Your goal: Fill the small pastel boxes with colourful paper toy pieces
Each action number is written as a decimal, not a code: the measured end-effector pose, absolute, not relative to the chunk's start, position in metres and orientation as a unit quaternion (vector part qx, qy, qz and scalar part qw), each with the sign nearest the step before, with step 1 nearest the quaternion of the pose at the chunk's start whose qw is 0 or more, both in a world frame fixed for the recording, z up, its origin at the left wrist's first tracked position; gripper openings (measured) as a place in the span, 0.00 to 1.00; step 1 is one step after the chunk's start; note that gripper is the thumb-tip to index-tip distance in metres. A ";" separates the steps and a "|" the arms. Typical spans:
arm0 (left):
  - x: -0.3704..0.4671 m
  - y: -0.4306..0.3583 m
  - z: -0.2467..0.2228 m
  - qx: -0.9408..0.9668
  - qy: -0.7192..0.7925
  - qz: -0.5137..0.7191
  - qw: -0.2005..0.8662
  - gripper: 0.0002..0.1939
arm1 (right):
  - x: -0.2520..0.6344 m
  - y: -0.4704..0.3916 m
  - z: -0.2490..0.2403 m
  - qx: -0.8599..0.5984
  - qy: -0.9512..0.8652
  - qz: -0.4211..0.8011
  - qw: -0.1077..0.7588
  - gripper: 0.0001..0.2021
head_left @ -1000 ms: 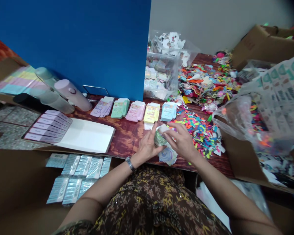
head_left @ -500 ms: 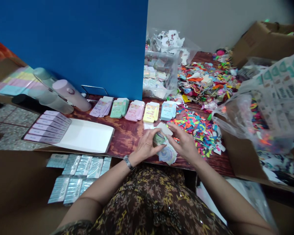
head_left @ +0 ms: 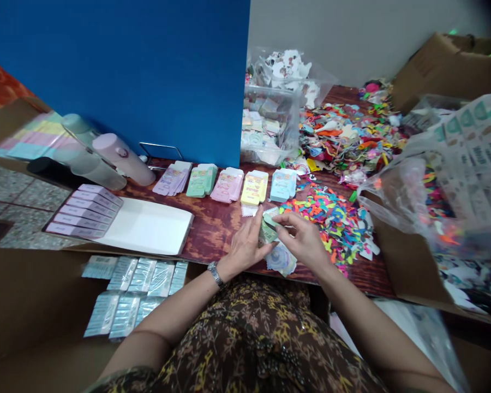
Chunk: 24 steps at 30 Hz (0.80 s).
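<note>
My left hand (head_left: 245,243) is wrapped round a small green carton (head_left: 267,234), held upright over the table edge. At its top, my right hand (head_left: 305,240) pinches the light green flap between thumb and fingers. Just below my hands lie pale patterned packets (head_left: 281,259) with wavy edges. Beyond them stand piles of flat cartons in a row: purple (head_left: 172,179), green (head_left: 201,180), pink (head_left: 226,185), yellow (head_left: 254,188) and light blue (head_left: 283,185). A small whitish packet (head_left: 249,210) lies in front of the yellow pile.
Bright small plastic pieces (head_left: 331,218) spread to the right, near a clear plastic bag (head_left: 393,191). A clear bin (head_left: 270,147) stands behind. On the left are a white tray (head_left: 147,226) with purple boxes (head_left: 85,213) and several bottles (head_left: 125,158). Wrapped blue packs (head_left: 135,295) lie below.
My right hand has closed in on the top of the green carton and now pinches its flap. The whole view has shifted slightly to the right.
</note>
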<state>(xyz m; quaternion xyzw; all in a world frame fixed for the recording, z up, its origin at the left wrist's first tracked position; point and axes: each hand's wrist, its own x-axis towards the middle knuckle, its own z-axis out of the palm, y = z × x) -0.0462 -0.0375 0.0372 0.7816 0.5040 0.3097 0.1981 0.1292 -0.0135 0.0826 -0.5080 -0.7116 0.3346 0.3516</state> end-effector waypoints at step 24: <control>-0.174 -0.085 0.022 0.637 0.768 -0.050 -0.038 0.44 | 0.090 -0.045 0.025 -0.435 -0.780 0.314 0.321 0.22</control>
